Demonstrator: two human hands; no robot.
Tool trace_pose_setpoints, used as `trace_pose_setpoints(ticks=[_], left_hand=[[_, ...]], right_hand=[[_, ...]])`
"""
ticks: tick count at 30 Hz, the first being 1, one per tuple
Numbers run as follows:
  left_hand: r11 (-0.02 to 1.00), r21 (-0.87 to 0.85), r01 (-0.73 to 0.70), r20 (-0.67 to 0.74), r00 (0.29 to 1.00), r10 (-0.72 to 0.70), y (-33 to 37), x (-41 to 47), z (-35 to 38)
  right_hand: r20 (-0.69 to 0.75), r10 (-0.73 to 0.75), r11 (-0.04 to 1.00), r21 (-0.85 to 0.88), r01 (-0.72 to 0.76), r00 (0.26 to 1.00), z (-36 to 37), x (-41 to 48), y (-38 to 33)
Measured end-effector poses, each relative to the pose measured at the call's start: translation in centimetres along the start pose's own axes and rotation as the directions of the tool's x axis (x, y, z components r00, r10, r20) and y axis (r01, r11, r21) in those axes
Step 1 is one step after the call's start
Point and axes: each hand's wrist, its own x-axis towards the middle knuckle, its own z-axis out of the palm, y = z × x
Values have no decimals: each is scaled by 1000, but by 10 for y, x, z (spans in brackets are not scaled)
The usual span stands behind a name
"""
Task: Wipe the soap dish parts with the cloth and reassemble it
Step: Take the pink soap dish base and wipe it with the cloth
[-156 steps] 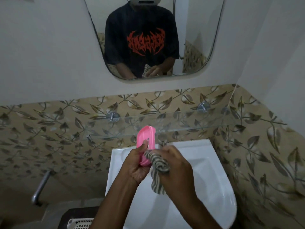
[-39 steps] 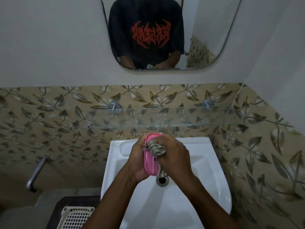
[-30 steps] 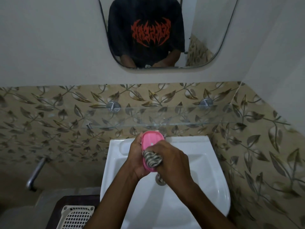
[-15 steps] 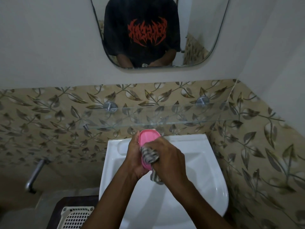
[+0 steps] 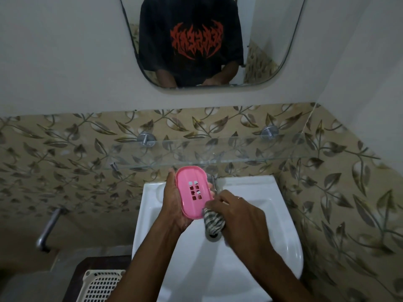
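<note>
The head camera looks down over a white ceramic wash basin (image 5: 283, 214) set against a wall of beige tiles patterned with brown leaves (image 5: 65, 153).

The left hand (image 5: 174, 205) holds a pink oval plastic soap dish part (image 5: 194, 191) above the back of the basin. The part is tilted up so that its hollow face, with a block of small rectangular holes in the middle, is turned to the camera. The palm lies behind it, the thumb runs along its left rim, and fingertips curl round its far right edge, so the hand is grasping it.

The right hand (image 5: 237, 216) is clenched round a bunched grey-and-white striped cloth (image 5: 213, 222). The wad sticks out from the fist and touches the lower right rim of the soap dish part. Its loose end hangs over the round metal drain (image 5: 213, 236) in the basin's bowl.

Behind the hands a clear glass shelf (image 5: 239, 153) runs along the tiles on two round chrome mounts (image 5: 146, 139). Above it hangs a rounded mirror (image 5: 272, 29), which reflects a person in a black T-shirt with a red print.

To the left a curved metal pipe (image 5: 49, 227) comes out of the wall. At the lower left stands a white plastic lattice basket (image 5: 100, 286).
</note>
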Motion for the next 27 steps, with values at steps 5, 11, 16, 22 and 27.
trace_pose_setpoints(ticks=[5,11,16,22,27], left_hand=[[999,-23,-36,-19,999,36,-4,-4,14],[997,-25,-73,-44,996,72,-4,-1,10],[985,-74,-155,-44,987,152,-7,-6,16],[981,-72,-182,-35,983,180,-4,-6,21],[979,25,-204,-81,975,206,-7,-5,17]], right_hand=[[-98,82,977,205,-61,992,23,-6,-17],[-195,388,903,277,-329,901,29,-1,-3],[-139,306,893,384,-233,942,32,-5,-24],[-259,332,911,338,-238,907,27,0,-13],[-367,393,909,295,-295,843,26,10,-5]])
